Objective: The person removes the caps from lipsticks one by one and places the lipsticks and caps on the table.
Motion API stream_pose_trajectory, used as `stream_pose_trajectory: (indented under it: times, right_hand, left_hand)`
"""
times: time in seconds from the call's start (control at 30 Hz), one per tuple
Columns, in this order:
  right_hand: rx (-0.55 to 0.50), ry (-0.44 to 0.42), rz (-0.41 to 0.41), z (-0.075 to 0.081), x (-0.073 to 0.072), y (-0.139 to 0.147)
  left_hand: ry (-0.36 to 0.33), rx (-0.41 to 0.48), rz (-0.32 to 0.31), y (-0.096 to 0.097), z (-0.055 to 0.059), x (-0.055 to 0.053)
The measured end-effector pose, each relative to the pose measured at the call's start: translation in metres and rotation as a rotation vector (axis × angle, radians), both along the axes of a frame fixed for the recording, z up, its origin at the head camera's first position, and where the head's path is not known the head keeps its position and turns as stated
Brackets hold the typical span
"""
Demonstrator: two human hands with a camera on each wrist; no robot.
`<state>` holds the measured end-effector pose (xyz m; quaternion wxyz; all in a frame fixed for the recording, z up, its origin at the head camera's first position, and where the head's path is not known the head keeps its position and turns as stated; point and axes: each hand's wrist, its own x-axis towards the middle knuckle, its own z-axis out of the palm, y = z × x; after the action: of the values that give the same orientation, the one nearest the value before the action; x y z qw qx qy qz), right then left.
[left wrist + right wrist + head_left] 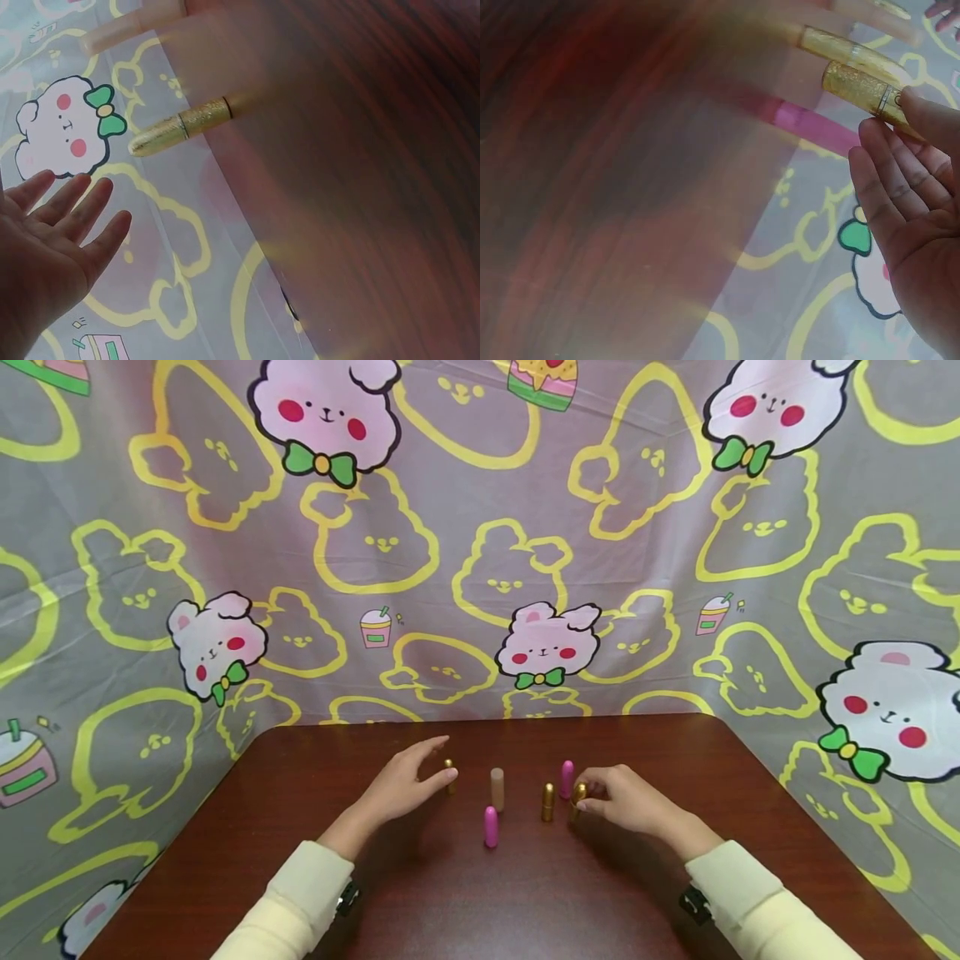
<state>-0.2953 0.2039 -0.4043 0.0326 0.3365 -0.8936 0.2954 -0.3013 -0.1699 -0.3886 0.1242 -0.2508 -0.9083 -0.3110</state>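
My right hand (633, 797) pinches the upper end of a gold bullet-shaped lipstick tube (855, 86) between thumb and fingertips. Close beside it stand another gold tube (548, 802) and a pink tube (567, 779). My left hand (401, 785) hovers over the left of the table with fingers spread and holds nothing. Nearest to it is an upright gold tube (182, 127); a gap between them shows in the left wrist view. Between the hands stand a beige tube (497, 790) and, closer to me, a second pink tube (491, 827).
The tubes share a dark red-brown wooden table (525, 902). A grey curtain (442, 527) printed with cartoon bunnies hangs along its back and sides. Each wrist wears a dark strapped device under a cream sleeve (750, 893).
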Motion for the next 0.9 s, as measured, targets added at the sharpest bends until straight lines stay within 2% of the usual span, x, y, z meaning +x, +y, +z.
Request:
stream_pose_trajectory:
  times: [0.27,0.5,0.67,0.9]
  right_hand:
    - [-0.105,-0.001,-0.018,0.017,0.005,-0.004]
    - [-0.258,-0.065,-0.057,0.035,0.010,-0.014]
    - [-0.365,-0.076,-0.093,0.044,0.012,-0.023]
    - [-0.466,-0.101,-0.136,0.055,0.013,-0.035]
  left_hand:
    - [0.012,0.071,-0.025,0.004,0.002,0.002]
    - [0.039,0.163,-0.025,0.010,0.006,0.003]
    - [0.055,0.266,-0.022,0.018,0.010,0.004]
    - [0.072,0.438,-0.059,0.029,0.014,0.004]
